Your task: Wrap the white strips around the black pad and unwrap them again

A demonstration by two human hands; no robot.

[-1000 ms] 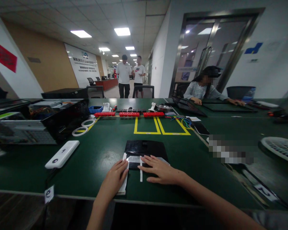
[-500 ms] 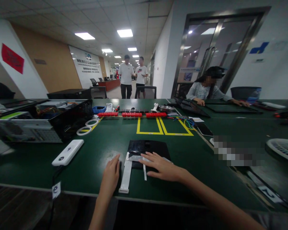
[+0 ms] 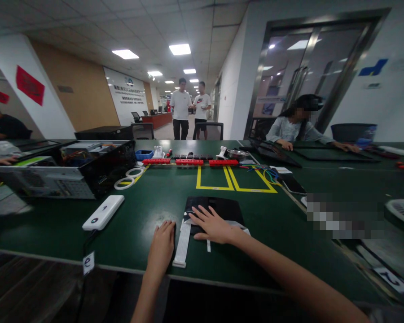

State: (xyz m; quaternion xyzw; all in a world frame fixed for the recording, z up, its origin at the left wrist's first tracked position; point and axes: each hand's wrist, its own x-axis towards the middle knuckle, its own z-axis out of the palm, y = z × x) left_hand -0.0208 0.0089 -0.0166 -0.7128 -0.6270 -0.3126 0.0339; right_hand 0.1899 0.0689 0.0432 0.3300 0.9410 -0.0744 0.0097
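Observation:
A thin black rectangular panel [image 3: 227,206] lies flat on the green table in front of me. My right hand [image 3: 213,225] rests across it with its fingers spread, palm down. A clear or silvery strip shows along the panel's near side, partly under this hand. From the panel's left side a white flat ribbon cable [image 3: 183,244] runs toward me, ending in a connector. A narrower white strip [image 3: 208,246] pokes out below my right hand. Just left of the ribbon cable, my left hand [image 3: 162,244] rests on the table, fingers loosely bent and holding nothing visible.
On the left are a white power bank [image 3: 104,211] with a cable, white rings [image 3: 124,183] and an open computer case [image 3: 63,172]. Yellow tape outlines [image 3: 215,187], red trays [image 3: 189,162] and a phone [image 3: 292,184] lie farther back. A person [image 3: 298,123] sits across the table at right.
My right hand has slid left and slightly forward over the panel, covering more of the strip. My left hand's fingers have bent down onto the table. The whole view has shifted a little.

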